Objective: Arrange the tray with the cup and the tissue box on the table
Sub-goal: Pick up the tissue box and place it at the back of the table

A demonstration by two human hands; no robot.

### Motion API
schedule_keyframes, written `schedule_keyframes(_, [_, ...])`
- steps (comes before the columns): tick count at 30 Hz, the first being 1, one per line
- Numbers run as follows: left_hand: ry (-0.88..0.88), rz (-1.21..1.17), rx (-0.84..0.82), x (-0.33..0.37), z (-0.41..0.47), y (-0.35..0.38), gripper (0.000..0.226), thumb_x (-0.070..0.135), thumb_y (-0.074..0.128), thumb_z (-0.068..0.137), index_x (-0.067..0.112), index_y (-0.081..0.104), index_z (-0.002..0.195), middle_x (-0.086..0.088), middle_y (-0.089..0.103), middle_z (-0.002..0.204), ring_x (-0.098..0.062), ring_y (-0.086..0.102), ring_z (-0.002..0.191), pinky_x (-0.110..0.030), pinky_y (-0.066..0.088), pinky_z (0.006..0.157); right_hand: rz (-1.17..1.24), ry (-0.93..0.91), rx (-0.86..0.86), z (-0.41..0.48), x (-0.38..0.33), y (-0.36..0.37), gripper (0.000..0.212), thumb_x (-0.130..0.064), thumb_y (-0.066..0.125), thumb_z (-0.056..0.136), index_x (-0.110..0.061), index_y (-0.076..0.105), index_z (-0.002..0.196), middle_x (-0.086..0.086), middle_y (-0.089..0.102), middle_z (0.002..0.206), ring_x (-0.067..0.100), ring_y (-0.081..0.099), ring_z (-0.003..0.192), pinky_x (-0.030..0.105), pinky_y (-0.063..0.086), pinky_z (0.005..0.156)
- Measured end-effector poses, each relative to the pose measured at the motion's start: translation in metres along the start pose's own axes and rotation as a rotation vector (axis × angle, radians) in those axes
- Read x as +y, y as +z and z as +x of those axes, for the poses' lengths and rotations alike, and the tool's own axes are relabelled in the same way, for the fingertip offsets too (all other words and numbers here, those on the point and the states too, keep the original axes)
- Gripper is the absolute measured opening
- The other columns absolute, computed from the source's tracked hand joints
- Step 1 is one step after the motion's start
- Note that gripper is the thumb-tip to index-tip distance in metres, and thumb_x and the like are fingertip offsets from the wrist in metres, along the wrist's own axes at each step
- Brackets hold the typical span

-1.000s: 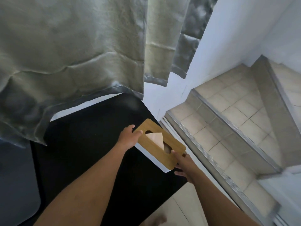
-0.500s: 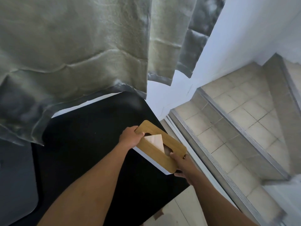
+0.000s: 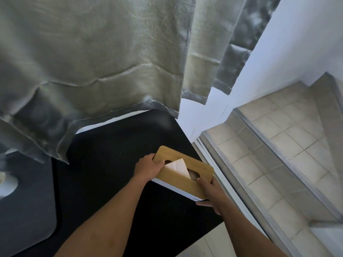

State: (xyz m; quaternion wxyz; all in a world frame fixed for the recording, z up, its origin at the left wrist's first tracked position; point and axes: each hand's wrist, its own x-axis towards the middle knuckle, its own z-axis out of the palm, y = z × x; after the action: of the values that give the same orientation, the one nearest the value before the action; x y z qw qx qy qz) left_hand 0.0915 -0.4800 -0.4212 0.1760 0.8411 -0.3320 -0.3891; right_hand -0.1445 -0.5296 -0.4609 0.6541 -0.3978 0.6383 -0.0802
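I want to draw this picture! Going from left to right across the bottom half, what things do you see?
Black table → left hand → tissue box → right hand → tiled stairs.

Low in the middle of the frame, the left hand [image 3: 148,168] grips one short end of a tissue box [image 3: 200,184] with a wooden lid, and the right hand [image 3: 209,191] grips the other. A white tissue [image 3: 177,166] sticks up from the slot. Under the box lies a black counter [image 3: 111,164]; grey curtains [image 3: 96,62] fill the upper left, tiled steps [image 3: 278,145] the right.
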Motion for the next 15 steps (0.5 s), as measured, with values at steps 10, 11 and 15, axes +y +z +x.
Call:
schedule_keyframes(10, [-0.129,-0.138,0.08,-0.051,-0.019,-0.029,0.04,0.038,0.059,0.09,0.021,0.056,0.126,0.003,0.056,0.107,-0.014,0.05,0.092,-0.034,0.043,0.084,-0.192,-0.067,-0.077,0.0,-0.03,0.048,0.073,-0.039,0.067,0.085,-0.027,0.03,0.147,0.01,0.041,0.135,0.035,0.051,0.119,0.052,0.06,0.082])
schedule_keyframes(11, [-0.144,-0.153,0.093,-0.059,-0.021,-0.035,0.042,0.038,0.059,0.09,0.021,0.055,0.129,0.002,0.057,0.11,-0.014,0.05,0.093,-0.035,0.043,0.085,-0.208,-0.077,-0.1,-0.001,-0.035,0.057,0.071,-0.038,0.067,0.085,-0.026,0.031,0.145,0.009,0.042,0.13,0.035,0.051,0.118,0.052,0.059,0.083])
schedule_keyframes(15, [-0.183,-0.198,0.14,-0.078,-0.024,-0.053,0.051,0.04,0.06,0.09,0.019,0.05,0.135,-0.005,0.057,0.127,-0.016,0.052,0.101,-0.033,0.042,0.088,-0.278,-0.095,-0.168,0.005,-0.05,0.081,0.073,-0.038,0.064,0.088,-0.027,0.027,0.149,0.009,0.042,0.135,0.033,0.052,0.117,0.05,0.06,0.083])
